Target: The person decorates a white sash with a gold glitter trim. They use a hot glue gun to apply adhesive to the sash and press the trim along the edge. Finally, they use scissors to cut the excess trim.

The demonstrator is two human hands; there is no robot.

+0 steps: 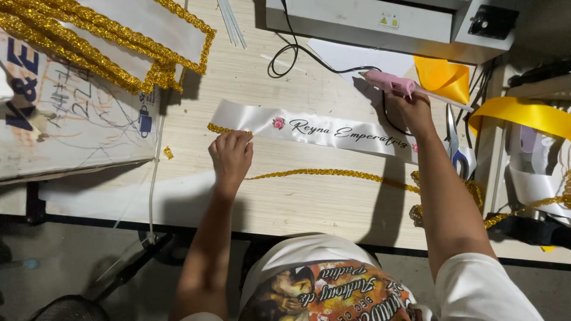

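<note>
A white satin sash (309,128) with dark script and a small pink flower lies flat across the wooden table (285,202). My left hand (231,156) presses gold glitter trim (223,129) against the sash's lower left edge, fingers pinched down on it. More of the same gold trim (333,173) runs loose to the right below the sash. My right hand (413,110) grips a pink glue gun (389,83) near the sash's right end, with its black cord looping away to the back.
A pile of gold trim (101,41) on white fabric sits at the back left, above a scribbled cardboard sheet (71,119). A grey machine (380,24) stands at the back. Yellow ribbon (523,113), blue-handled scissors (458,154) and glue sticks (232,24) lie nearby.
</note>
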